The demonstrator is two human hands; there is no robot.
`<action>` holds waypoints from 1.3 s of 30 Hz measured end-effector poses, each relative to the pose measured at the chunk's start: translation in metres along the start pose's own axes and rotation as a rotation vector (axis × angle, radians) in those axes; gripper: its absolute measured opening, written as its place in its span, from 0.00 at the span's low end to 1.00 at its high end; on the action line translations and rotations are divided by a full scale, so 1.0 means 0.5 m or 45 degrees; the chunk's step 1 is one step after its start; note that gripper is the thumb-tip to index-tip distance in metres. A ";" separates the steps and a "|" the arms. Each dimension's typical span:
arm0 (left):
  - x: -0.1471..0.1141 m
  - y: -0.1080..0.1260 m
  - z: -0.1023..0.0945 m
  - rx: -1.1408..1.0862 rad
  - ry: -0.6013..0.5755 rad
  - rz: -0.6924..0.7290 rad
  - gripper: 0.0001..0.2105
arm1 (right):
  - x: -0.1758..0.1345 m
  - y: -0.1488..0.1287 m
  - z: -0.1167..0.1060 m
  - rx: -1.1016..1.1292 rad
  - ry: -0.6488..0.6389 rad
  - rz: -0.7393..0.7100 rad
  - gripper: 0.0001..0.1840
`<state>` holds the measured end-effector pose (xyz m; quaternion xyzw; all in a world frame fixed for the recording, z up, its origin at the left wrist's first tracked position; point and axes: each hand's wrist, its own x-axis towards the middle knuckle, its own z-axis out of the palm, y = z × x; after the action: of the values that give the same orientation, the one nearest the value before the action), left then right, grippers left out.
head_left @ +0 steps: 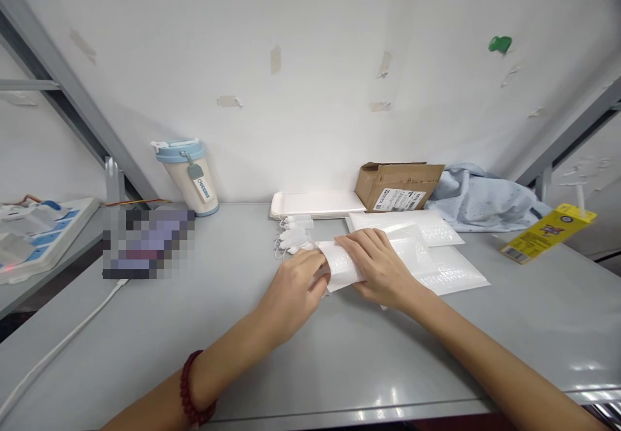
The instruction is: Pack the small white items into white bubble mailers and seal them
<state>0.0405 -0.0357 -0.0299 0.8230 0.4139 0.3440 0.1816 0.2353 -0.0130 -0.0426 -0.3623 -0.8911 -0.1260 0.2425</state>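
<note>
**A:** Where are the hands?

**B:** Both meet at the middle of a grey desk (145,327). The left hand (292,288), a red bead bracelet (190,392) on its wrist, pinches the left end of a small white bubble-wrap pouch (339,264), fingers closed on it. The right hand (381,268) lies flat across the pouch's top, fingers spread and pressing it down rather than gripping.

**A:** And the pouch itself?

**B:** It rests on the desk, overlapping the near edge of a stack of larger white bubble mailers (436,250). Just behind the left hand sits a cluster of small white chargers or adapters (294,233) (too small to tell which).

**A:** What surrounds them?

**B:** Against the white back wall: a flat white tray (315,203), an open cardboard box (398,185) with a shipping label, and crumpled pale blue cloth (480,199). Far right lies a yellow drink carton (548,232). To the left stands a beige tumbler (187,175) with a blue lid, and beyond it a power strip (39,233). A white cable (63,340) runs along the desk's near left.
</note>
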 end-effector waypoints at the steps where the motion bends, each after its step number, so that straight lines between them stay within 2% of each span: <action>1: -0.001 -0.002 0.002 0.068 -0.018 0.036 0.07 | -0.001 0.000 0.002 -0.006 -0.005 -0.003 0.29; 5: -0.004 -0.009 0.005 0.215 -0.007 0.093 0.09 | -0.001 -0.003 0.007 -0.018 -0.015 -0.024 0.29; 9: -0.005 -0.012 0.006 0.337 0.067 0.051 0.08 | 0.000 -0.005 0.008 -0.024 0.032 -0.047 0.28; 14: -0.006 -0.016 0.008 0.364 -0.010 -0.043 0.05 | 0.001 -0.005 0.010 -0.037 0.035 -0.060 0.27; 22: -0.004 0.006 -0.013 -0.088 -0.160 0.046 0.10 | 0.000 -0.001 0.011 -0.028 0.040 -0.033 0.26; 28: -0.004 0.013 -0.025 -0.275 -0.286 0.043 0.11 | 0.000 -0.013 0.007 0.005 0.051 -0.051 0.27; 30: -0.003 0.006 -0.027 -0.221 -0.242 0.089 0.12 | 0.002 -0.012 0.005 0.000 0.055 -0.049 0.27; 34: 0.003 -0.017 -0.031 -0.020 0.072 0.403 0.13 | 0.004 0.001 0.002 -0.020 0.089 -0.008 0.27; 36: 0.005 -0.025 -0.030 0.038 0.175 0.518 0.14 | 0.004 0.005 0.001 -0.029 0.111 0.005 0.27; 37: 0.006 -0.027 -0.028 0.053 0.172 0.539 0.13 | 0.004 0.006 0.001 -0.030 0.121 0.005 0.28; 39: 0.003 -0.024 -0.024 0.071 0.067 0.527 0.12 | 0.003 0.003 0.002 -0.025 0.118 0.001 0.28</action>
<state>0.0259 -0.0269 -0.0279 0.8860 0.2498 0.3836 0.0734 0.2351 -0.0107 -0.0426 -0.3587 -0.8776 -0.1514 0.2797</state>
